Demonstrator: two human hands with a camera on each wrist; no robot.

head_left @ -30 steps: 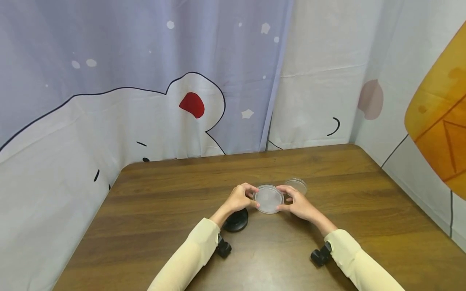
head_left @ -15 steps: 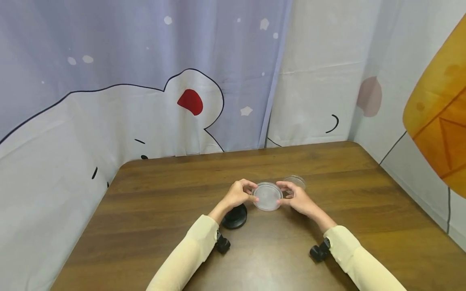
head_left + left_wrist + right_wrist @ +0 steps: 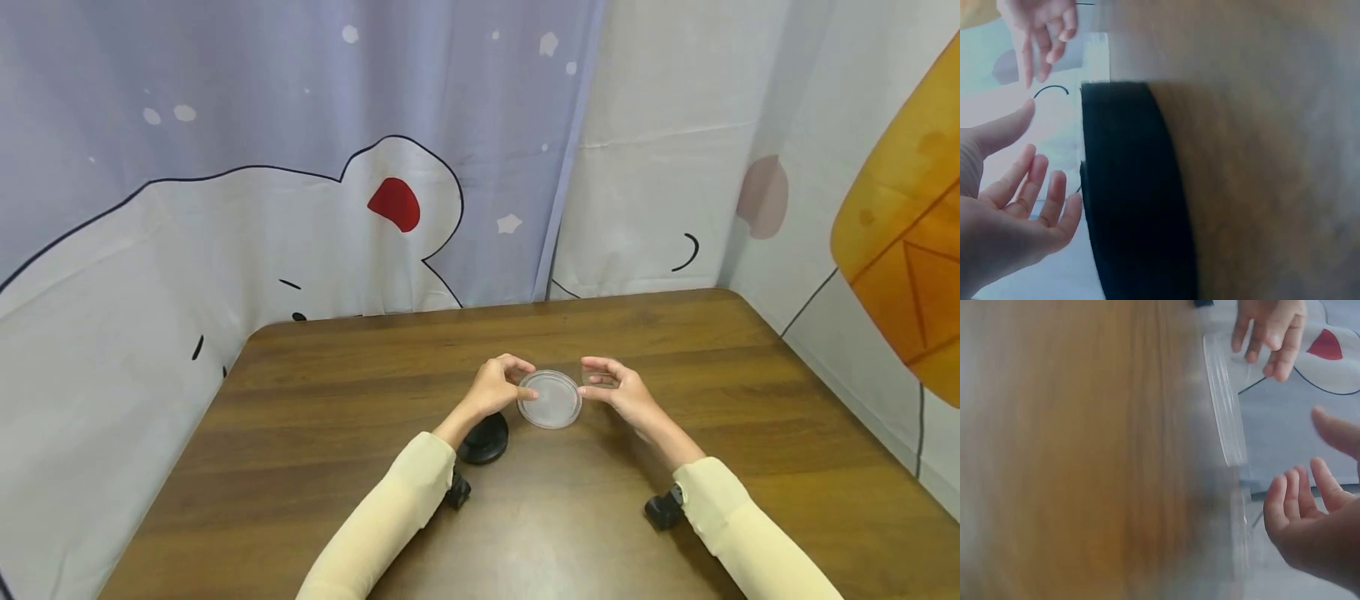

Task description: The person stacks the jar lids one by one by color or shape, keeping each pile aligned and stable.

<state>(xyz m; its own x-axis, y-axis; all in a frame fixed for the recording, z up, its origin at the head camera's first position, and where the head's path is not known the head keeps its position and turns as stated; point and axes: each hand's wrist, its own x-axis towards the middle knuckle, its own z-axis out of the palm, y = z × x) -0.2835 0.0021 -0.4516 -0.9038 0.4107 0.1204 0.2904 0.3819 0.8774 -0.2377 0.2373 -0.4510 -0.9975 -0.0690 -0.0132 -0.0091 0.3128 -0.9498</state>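
A clear, shallow round dish (image 3: 550, 402) resembling a petri dish lies on the table between the hands. My left hand (image 3: 495, 387) is at its left side, fingers and thumb spread and nothing held. On the other side my right hand (image 3: 618, 393) is also spread and holds nothing. Both wrist views show the hands raised above the dish (image 3: 1225, 403), apart from it. A second clear dish (image 3: 1240, 540) lies farther right, mostly hidden behind the right hand in the head view. Below the left wrist sits a black round object (image 3: 483, 442), partly covered.
The wooden table (image 3: 337, 467) carries all these things. Behind it and along the sides hang printed curtains (image 3: 495, 125). A small black camera is strapped to each sleeve cuff.
Both hands held the clear dish's rim earlier; now they have let go and lifted. The right hand has drawn slightly right, covering more of the second dish.
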